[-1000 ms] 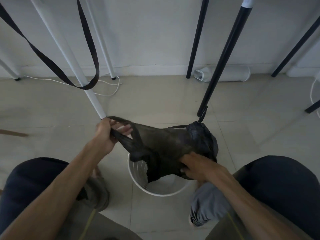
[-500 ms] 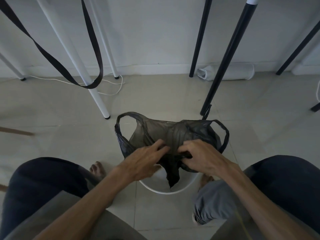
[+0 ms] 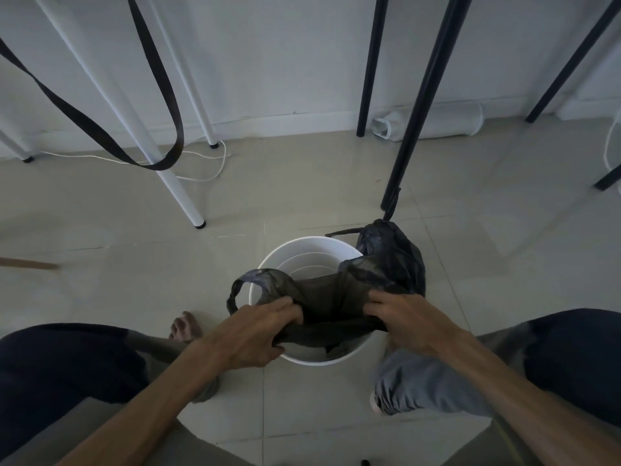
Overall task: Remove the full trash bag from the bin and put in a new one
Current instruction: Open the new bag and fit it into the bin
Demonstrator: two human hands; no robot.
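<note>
A round white bin (image 3: 299, 247) stands on the tiled floor between my knees. A thin dark trash bag (image 3: 331, 297) is stretched across its near half, sagging into the bin. My left hand (image 3: 257, 334) grips the bag's edge at the bin's near left, where a handle loop (image 3: 235, 294) hangs over the rim. My right hand (image 3: 408, 319) grips the edge at the near right. A tied, bulging black bag (image 3: 391, 250) sits on the floor against the bin's far right side.
A white table leg (image 3: 181, 200) stands left of the bin and a black leg (image 3: 403, 163) behind it. A black strap (image 3: 168, 136) hangs at the left. A white cable (image 3: 208, 173) and a white tube (image 3: 433, 124) lie by the wall. My bare foot (image 3: 184, 326) is near the bin.
My hands have spread apart along the bag's near edge and dropped lower over the bin. The bin's far half now shows uncovered.
</note>
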